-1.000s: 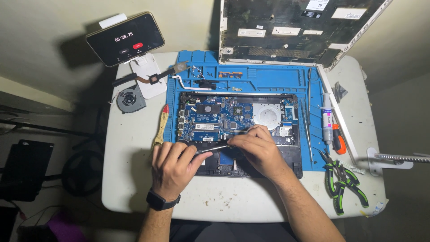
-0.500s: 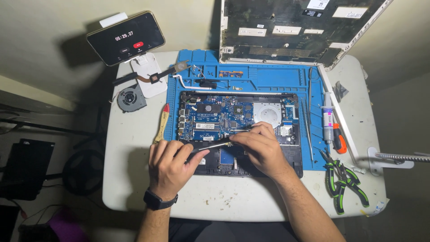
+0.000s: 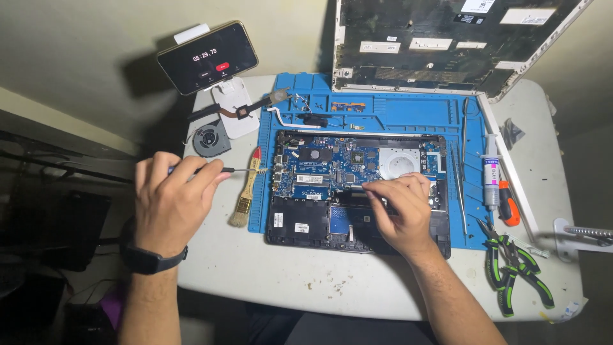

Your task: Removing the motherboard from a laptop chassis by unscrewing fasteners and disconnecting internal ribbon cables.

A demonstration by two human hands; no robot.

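1. The left hand (image 3: 169, 201) is raised over the left edge of the white table (image 3: 281, 281), its fingers curled round a thin screwdriver (image 3: 233, 170), which it holds fast; the shaft points right, level, towards the opened laptop (image 3: 357, 185).
2. The screwdriver tip ends just above the paintbrush (image 3: 246, 191), which lies half on the blue mat (image 3: 396, 108) and half on the table.
3. The right hand (image 3: 399, 211) rests palm down on the laptop, fingertips on the lower edge of the blue circuit board (image 3: 332, 166). The fingers are bent close together; whether they pinch anything cannot be told.
4. The laptop lies open on the mat, its black lower half towards the person.
5. A black watch (image 3: 150, 260) sits on the left wrist.
6. Behind the left hand lie a small round fan (image 3: 209, 139) and a phone (image 3: 207, 57) on a white stand.
7. To the right of the mat are a tube of paste (image 3: 490, 179), an orange-handled tool (image 3: 509, 203) and green-handled pliers (image 3: 514, 271).
8. The laptop's removed cover (image 3: 447, 45) leans at the back.
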